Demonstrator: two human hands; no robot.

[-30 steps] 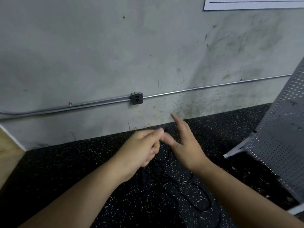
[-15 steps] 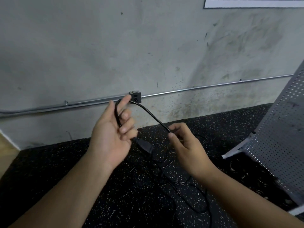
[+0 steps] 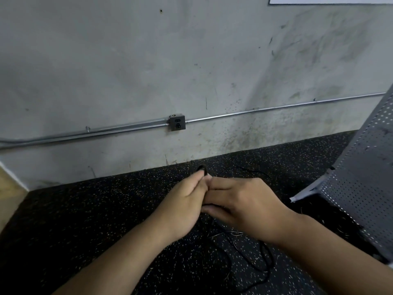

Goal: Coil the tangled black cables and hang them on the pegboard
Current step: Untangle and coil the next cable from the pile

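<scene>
My left hand (image 3: pixel 185 201) and my right hand (image 3: pixel 244 205) meet over the dark speckled floor, fingers touching. Both grip a black cable (image 3: pixel 265 258); a small loop of it sticks up above my left fingers at the cable loop (image 3: pixel 202 168). The rest of the cable trails down under my hands and curls across the floor toward the lower right. Where exactly the fingers close on the cable is hidden between the hands. The grey perforated pegboard (image 3: pixel 365 177) leans at the right edge.
A stained concrete wall stands ahead with a metal conduit (image 3: pixel 106 132) and an outlet box (image 3: pixel 177 122). Thin stray wires (image 3: pixel 240 169) lie on the floor (image 3: pixel 95 209) beyond my hands. A tan surface (image 3: pixel 8 188) shows at the far left.
My left hand has come down from near the outlet box to meet my right hand low over the floor. The raised arc of cable between them has closed into a small loop.
</scene>
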